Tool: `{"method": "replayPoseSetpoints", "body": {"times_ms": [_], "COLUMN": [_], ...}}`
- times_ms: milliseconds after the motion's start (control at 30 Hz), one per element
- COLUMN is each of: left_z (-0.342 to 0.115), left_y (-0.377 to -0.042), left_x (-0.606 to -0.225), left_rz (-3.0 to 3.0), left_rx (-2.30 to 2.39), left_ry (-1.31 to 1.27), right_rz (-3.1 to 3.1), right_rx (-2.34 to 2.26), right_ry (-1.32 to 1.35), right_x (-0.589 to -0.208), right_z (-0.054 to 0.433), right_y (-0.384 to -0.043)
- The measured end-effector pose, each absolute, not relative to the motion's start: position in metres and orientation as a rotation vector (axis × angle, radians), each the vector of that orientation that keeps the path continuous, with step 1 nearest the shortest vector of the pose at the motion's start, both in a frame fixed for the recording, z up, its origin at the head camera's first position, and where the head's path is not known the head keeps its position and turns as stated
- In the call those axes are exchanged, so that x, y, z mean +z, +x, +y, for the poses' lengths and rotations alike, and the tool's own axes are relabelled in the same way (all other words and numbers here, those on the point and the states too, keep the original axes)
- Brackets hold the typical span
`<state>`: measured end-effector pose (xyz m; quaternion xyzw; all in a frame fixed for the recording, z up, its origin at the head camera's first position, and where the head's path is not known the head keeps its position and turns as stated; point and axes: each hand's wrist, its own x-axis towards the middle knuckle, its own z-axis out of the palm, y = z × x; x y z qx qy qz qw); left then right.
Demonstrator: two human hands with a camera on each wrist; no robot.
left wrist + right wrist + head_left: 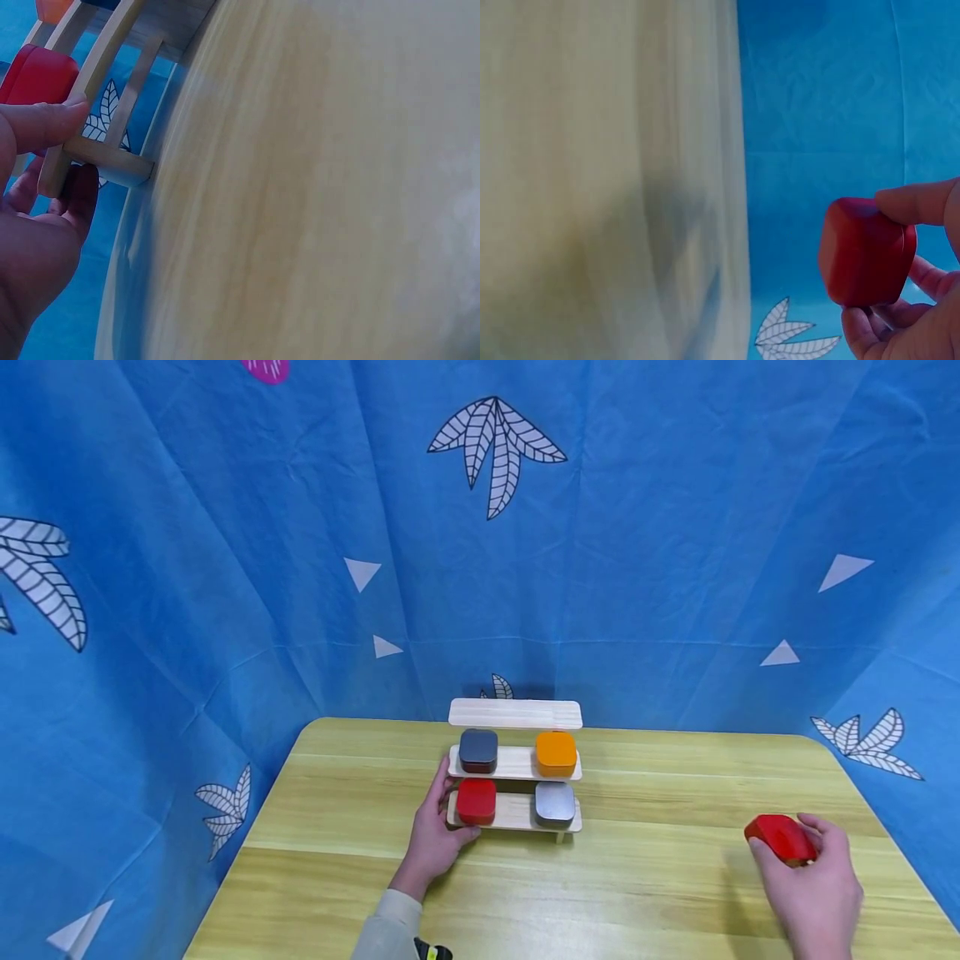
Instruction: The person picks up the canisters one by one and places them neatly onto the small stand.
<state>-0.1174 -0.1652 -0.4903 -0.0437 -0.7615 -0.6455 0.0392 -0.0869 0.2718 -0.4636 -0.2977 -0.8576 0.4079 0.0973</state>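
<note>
A small wooden tiered rack (515,713) stands toward the back of the table. My left hand (437,842) grips its lower left end, thumb over the front edge of the bottom shelf and fingers behind, as the left wrist view shows too. Beside that thumb, a red rounded-square box (476,801) sits on the bottom shelf, with a silver one (555,803) to its right. The middle shelf carries a dark blue box (478,750) and an orange box (556,753). Far to the right, my right hand (819,881) holds another red rounded-square box (866,253) above the table, between thumb and fingers.
The pale wooden table (645,877) reaches from the rack to both sides. Behind it and along its sides hangs a blue cloth (637,568) printed with white leaves and triangles. The table's right edge runs close past my right hand.
</note>
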Motion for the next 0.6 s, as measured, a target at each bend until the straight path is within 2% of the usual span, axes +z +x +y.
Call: {"method": "replayPoseSetpoints", "body": {"times_ms": [267,600], "left_z": [-0.17,-0.171], "left_y": [-0.13,-0.129], "left_x": [-0.519,-0.522], "left_rz": [-2.334,-2.332], "left_rx": [-1.999,-1.97], "left_ry": [-0.1,-0.101], "right_rz": [-2.527,-2.525], "right_rx": [1.182,1.154], "right_ry": [-0.823,-0.752], "right_x": [-0.455,-0.446], "right_z": [0.266,0.26], "right_y": [-0.09,-0.091]}}
